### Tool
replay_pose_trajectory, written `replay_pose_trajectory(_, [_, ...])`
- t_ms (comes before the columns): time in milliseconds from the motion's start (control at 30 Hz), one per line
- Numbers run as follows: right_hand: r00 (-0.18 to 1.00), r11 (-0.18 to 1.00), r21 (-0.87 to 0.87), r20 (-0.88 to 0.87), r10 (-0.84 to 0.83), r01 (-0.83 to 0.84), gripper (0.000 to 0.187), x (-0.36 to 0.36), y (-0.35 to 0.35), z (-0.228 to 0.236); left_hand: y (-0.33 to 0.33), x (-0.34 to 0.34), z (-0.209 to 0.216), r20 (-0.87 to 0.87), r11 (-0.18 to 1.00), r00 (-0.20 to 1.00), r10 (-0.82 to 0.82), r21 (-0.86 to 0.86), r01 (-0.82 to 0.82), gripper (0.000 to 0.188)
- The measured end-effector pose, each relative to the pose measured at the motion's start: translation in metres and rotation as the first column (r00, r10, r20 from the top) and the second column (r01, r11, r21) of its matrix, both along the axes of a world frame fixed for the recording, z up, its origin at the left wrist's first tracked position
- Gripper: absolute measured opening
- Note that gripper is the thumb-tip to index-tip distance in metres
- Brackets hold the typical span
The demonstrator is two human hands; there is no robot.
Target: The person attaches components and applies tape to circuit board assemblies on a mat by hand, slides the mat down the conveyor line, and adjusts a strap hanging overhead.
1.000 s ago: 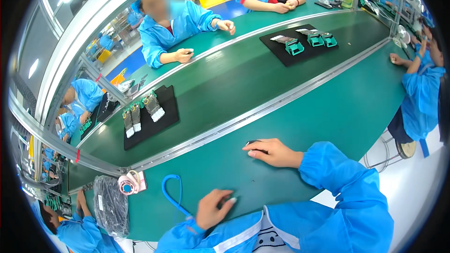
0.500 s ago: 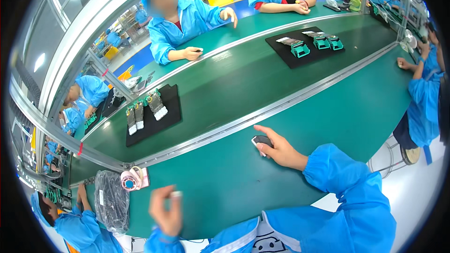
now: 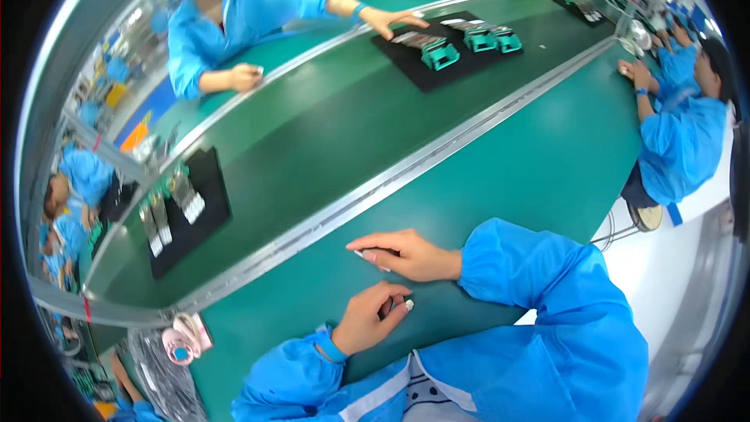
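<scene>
My right hand rests low over the green bench top, its index finger reaching left and its thumb tucked beneath. Its fingers close around a small dark object, of which little more than an edge shows. Just below and to the left, apart from it, is my left hand, fingers curled toward the thumb. Something white covers a fingertip there; whether anything lies inside the curl is hidden. A blue band circles my left wrist.
Past a metal rail runs a dark green belt with two black mats, left and right, carrying green-ended parts. A co-worker's hand is over the right mat. A pink tape dispenser stands beside a clear plastic bag.
My left hand has come up and right, close to my right hand, whose fingers now hide most of the dark object. The co-worker opposite has stretched an arm to the right mat. The view has shifted.
</scene>
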State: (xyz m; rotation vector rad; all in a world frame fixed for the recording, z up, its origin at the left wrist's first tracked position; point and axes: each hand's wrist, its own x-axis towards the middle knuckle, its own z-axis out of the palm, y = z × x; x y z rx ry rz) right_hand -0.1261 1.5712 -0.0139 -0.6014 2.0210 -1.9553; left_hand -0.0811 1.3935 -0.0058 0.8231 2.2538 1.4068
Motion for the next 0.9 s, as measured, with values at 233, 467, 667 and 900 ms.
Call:
replay_pose_trajectory(233, [0.993,0.994,0.001,0.032,-0.111,0.111,0.023,-0.011,0.007,-0.003,-0.022,-0.032,0.022,0.253,0.988,0.964,0.084,0.107,-0.114,0.021])
replay_pose_trajectory(467, [0.988,0.987,0.051,0.005,-0.152,0.152,0.023,-0.026,0.002,-0.013,-0.180,0.037,0.146,-0.358,0.754,0.698,0.620,0.029,-0.656,0.025])
replay_pose_trajectory(667, [0.995,0.995,-0.018,-0.011,-0.101,0.101,0.025,-0.065,-0.017,-0.010,-0.259,0.168,0.194,-0.604,0.258,0.180,0.776,0.044,-0.965,0.027])
replay_pose_trajectory(900, [0.985,0.987,-0.062,-0.073,-0.154,0.149,0.027,-0.037,-0.020,-0.036,-0.307,0.298,0.166,-0.781,-0.075,-0.124,0.612,0.099,-0.992,0.033])
